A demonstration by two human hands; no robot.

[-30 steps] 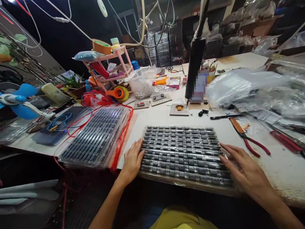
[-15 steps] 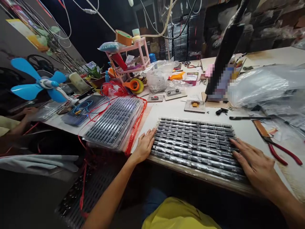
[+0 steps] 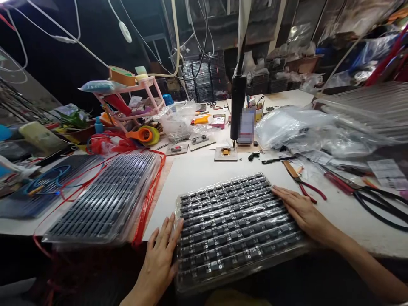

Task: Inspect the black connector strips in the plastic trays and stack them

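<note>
A stack of clear plastic trays (image 3: 229, 227) with rows of small black circuit boards lies in front of me, over the table's front edge. My left hand (image 3: 159, 255) presses against its left side, fingers stretched forward and the thumb side at the stack. At the far right corner, my right hand (image 3: 301, 212) has its fingers laid over the edge, its thumb hidden. The stack is held between both hands and sits slightly turned. Whether its underside rests fully on the table, I cannot tell.
Left of me is another tray stack (image 3: 105, 193) with red strapping (image 3: 147, 199). Pliers (image 3: 302, 182) and large black-handled scissors (image 3: 379, 197) lie right. A black hanging tool (image 3: 238, 106) stands above a small fixture (image 3: 225, 154). Plastic bags (image 3: 312, 129) and a pink rack (image 3: 127, 91) stand behind.
My view has swung to the right. The tray stack has turned counter-clockwise and come nearer to me, with both hands still at its sides. My left hand has slid toward its near left side.
</note>
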